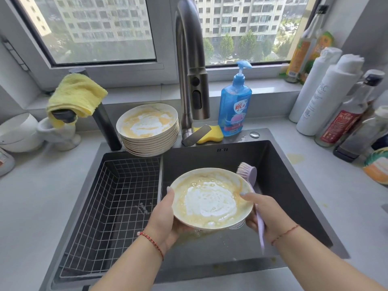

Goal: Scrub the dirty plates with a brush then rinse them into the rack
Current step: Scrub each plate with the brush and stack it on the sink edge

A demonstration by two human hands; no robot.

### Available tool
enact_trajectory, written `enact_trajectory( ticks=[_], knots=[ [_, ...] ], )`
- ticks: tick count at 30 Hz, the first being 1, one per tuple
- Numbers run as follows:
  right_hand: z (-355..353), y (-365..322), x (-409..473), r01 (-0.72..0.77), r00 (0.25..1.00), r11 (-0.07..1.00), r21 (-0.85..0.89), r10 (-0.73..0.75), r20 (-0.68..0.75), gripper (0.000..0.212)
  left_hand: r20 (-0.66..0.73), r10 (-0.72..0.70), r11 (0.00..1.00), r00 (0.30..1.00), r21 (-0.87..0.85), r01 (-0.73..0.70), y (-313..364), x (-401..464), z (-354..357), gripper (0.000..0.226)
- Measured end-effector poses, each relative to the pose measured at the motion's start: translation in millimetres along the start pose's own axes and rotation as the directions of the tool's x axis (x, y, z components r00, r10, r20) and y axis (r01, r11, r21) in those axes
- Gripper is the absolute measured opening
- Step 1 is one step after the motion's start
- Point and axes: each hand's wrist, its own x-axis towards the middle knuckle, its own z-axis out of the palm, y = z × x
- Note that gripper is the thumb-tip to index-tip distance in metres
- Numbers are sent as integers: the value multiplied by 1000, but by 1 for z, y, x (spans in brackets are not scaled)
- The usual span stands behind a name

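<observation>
Gripping the dirty plate (pixel 211 199) by its left rim over the sink (pixel 294 185), the left hand (pixel 165 219) tilted it; the right hand (pixel 264 215) clasped the lilac brush (pixel 249 175), thumb on the plate's right rim, bristles just beyond the far edge, beside the wire rack (pixel 117 206).

Grey counter (pixel 37 196) — stacked dirty plates (pixel 148 131), soap bottle (pixel 234 106), sponge (pixel 210 134), perhaps sauce bottles (pixel 344 114).

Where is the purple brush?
In the head view, the purple brush is in the right hand, over the sink. Its bristles stick up just past the right rim of the dirty plate.
</observation>
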Motion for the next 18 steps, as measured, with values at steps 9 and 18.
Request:
enact_trajectory(
  ticks=[9,18],
  knots=[
    [4,-1,-1,20,998,999,34,-18,-62,21,-104,324,692,940,703,-161,2,1,-11,58],
    [13,5,2,-9,979,999,-32,2,-202,16,650,440,-284,619,755,-591,-42,-11,-12,64]
  ],
)
